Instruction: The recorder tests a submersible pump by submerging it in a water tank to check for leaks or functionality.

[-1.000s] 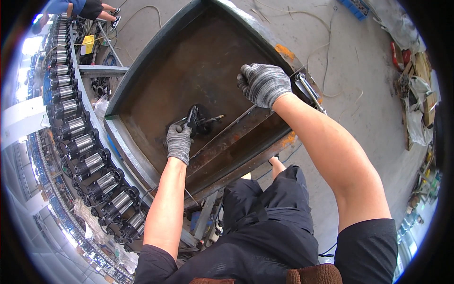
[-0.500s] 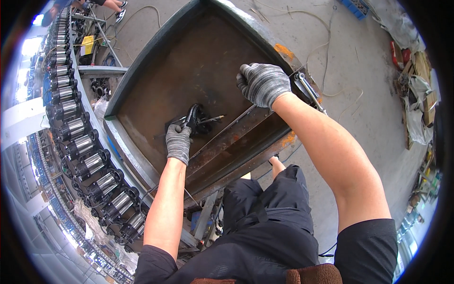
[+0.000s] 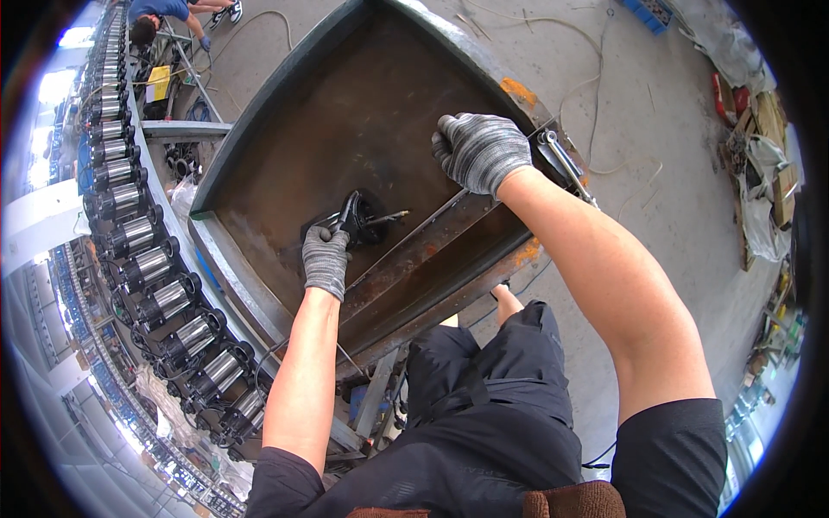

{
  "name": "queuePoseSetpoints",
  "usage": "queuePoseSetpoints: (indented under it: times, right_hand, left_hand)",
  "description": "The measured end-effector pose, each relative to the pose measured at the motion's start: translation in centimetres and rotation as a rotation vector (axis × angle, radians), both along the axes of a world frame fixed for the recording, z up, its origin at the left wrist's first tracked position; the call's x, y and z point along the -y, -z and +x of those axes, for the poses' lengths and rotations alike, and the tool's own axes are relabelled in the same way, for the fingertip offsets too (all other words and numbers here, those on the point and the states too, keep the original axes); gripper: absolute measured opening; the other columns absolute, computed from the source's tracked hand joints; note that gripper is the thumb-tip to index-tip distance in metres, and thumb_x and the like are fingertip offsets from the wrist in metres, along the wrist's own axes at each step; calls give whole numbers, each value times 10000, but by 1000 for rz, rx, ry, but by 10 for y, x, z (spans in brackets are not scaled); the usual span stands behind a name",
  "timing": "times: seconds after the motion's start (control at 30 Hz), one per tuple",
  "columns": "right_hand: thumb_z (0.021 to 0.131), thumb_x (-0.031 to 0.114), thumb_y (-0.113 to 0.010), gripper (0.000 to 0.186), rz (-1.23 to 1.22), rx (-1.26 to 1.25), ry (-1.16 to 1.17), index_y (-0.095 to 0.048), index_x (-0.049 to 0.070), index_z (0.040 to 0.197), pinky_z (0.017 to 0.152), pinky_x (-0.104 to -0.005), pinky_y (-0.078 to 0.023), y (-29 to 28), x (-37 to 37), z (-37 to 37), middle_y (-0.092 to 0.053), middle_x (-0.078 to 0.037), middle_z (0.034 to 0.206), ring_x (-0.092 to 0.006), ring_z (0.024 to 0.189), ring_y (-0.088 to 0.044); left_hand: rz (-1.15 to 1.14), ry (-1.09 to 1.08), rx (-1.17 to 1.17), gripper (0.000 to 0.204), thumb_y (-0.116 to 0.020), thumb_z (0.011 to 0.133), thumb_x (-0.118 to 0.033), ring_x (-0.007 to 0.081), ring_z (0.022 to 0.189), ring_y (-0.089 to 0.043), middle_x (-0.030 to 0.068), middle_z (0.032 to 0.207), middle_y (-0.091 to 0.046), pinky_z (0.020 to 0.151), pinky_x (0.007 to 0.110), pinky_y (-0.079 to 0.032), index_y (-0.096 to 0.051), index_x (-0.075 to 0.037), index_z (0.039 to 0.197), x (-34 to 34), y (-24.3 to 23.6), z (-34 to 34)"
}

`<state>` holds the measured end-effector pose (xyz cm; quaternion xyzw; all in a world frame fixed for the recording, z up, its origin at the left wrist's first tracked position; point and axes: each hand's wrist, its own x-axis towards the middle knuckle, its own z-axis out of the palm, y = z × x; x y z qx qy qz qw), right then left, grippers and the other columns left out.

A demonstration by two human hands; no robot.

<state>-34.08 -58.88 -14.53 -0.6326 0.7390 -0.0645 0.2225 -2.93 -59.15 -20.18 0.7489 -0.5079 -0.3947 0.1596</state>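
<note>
My gloved left hand (image 3: 325,252) is closed on a black tool handle (image 3: 350,211) beside a dark round fitting (image 3: 371,226) with a small brass-tipped stem (image 3: 399,213), inside a rusty steel tray (image 3: 304,116). My gloved right hand (image 3: 475,151) is curled into a fist near the tray's right edge; what its fingers hold is hidden. A thin rod (image 3: 423,223) runs diagonally along a steel channel (image 3: 427,259) between my hands. A silver wrench-like tool (image 3: 566,164) lies on the right rim beside my right hand.
A row of cylindrical motors (image 3: 138,233) lines the left side along a steel frame (image 3: 186,129). At top left another person (image 3: 164,13) bends down. A blue crate (image 3: 646,12), loose hoses (image 3: 596,78) and a pile of boards and plastic (image 3: 764,173) lie on the floor.
My right hand has shifted very slightly upward; my left hand stays in place. The other person at top left has bent down, with head and arm now in view.
</note>
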Motion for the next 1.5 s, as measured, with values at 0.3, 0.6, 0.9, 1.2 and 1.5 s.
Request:
queuePoseSetpoints:
  times: [0.3,0.6,0.9,1.2,1.5]
  right_hand:
    - [906,289,-545,235,-30,-11,-2,-677,95,932,771,-444,-541,4,0,0,-688,-141,887,-343,850,-666]
    - [906,288,-547,236,-32,-9,0,-677,93,926,770,-441,-543,2,0,0,-690,-139,887,-341,850,-667]
    - [907,315,-563,247,-33,4,3,-671,93,925,751,-443,-539,5,0,-1,-690,-137,869,-343,840,-667]
    - [939,248,-657,237,-105,568,72,-680,42,1055,758,-329,-533,-22,-6,19,-690,-159,880,-217,806,-668]
    - [905,188,-639,195,-344,367,-518,-657,129,1090,727,-437,-535,-125,-88,100,-658,-148,949,-379,833,-645]
  left_hand:
    - [24,-48,-31,265,-701,816,-41,147,434,-503,57,685,-558,402,298,-416,-444,-106,816,2,5,2]
    - [35,-52,-41,256,-695,817,-34,146,443,-505,57,681,-552,404,293,-420,-449,-104,823,3,9,6]
    - [-41,-75,-66,264,-707,816,-30,126,457,-479,38,690,-536,415,279,-434,-453,-103,814,1,-1,4]
    - [-264,15,58,320,-728,833,-81,114,599,-409,-11,672,-430,526,275,-401,-417,-93,759,-29,-128,25]
    - [-414,31,59,291,-732,836,-217,198,682,-476,89,726,-500,661,369,-439,-499,-44,824,-105,-253,2]
